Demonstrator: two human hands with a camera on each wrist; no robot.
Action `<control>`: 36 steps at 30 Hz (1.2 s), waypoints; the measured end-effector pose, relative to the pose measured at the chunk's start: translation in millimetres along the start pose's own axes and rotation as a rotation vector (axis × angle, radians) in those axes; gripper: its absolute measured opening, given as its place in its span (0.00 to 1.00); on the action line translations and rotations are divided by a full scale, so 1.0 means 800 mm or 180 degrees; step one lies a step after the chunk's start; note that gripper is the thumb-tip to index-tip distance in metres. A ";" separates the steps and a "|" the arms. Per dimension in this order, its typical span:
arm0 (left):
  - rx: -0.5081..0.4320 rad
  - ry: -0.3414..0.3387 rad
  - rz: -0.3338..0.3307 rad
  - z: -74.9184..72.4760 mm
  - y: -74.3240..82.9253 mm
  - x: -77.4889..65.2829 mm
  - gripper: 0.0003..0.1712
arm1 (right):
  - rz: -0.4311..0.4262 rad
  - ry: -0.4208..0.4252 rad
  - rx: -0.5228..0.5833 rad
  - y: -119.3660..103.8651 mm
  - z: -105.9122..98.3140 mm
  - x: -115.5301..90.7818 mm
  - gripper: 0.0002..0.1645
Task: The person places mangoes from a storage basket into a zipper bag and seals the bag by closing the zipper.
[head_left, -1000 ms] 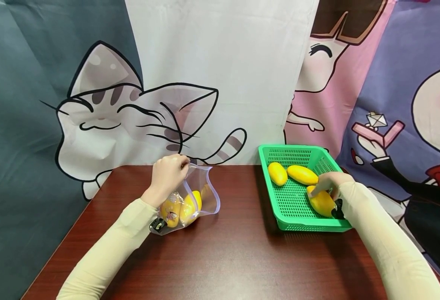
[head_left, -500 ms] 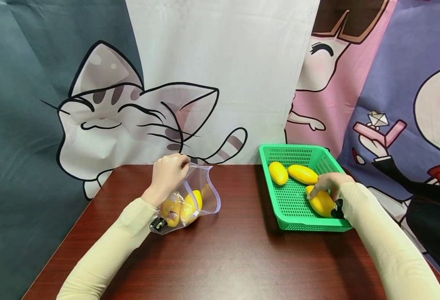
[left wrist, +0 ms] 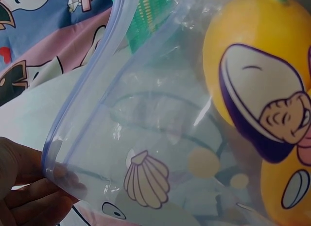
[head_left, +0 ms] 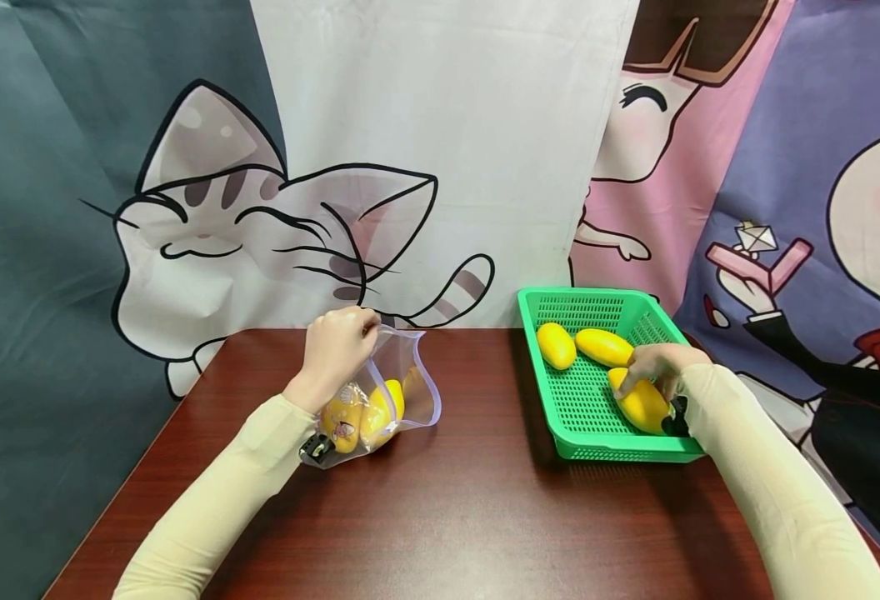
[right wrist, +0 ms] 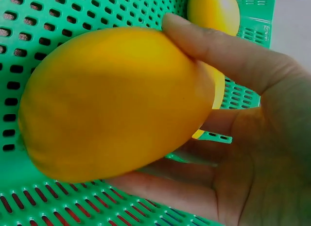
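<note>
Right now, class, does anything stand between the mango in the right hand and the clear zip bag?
Yes: the green basket's left side wall rises between that mango and the bag. Nothing else visible blocks the way.

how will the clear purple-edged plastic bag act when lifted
The clear purple-edged plastic bag probably flops, since it looks thin and creased. It may hang bottom-heavy, as smooth, oval yellow fruits lie low inside.

The fruit (right wrist: 116, 104) is yellow, the basket (head_left: 582, 408) green, the bag (left wrist: 167, 119) lilac-edged.
</note>
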State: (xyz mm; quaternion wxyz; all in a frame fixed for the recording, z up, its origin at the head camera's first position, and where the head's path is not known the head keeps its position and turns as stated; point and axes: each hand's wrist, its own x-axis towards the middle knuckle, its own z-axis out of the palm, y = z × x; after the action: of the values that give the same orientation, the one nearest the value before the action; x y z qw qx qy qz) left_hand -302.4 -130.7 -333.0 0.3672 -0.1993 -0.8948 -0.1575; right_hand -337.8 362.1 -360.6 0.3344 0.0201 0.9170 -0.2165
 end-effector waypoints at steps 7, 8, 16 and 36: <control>0.0008 0.0000 0.0018 0.001 -0.001 0.000 0.07 | -0.0273 0.0026 -0.0065 -0.002 -0.003 0.001 0.59; 0.0005 0.0003 0.0018 0.001 -0.001 0.000 0.07 | -0.0291 0.0038 -0.0072 -0.003 -0.003 0.001 0.60; -0.0013 0.0006 0.0017 0.001 -0.001 0.001 0.08 | -0.0595 0.0253 -0.0167 -0.015 -0.009 -0.001 0.62; 0.0003 -0.0001 0.0016 -0.001 -0.001 0.000 0.07 | -0.1236 0.0809 -0.0198 -0.043 -0.009 -0.018 0.45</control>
State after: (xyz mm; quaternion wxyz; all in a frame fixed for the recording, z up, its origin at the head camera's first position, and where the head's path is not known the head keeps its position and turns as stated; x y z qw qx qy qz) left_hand -302.2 -132.0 -332.9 0.3676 -0.2015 -0.8944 -0.1562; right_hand -337.3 335.9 -333.7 0.1687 -0.1399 0.9446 -0.2441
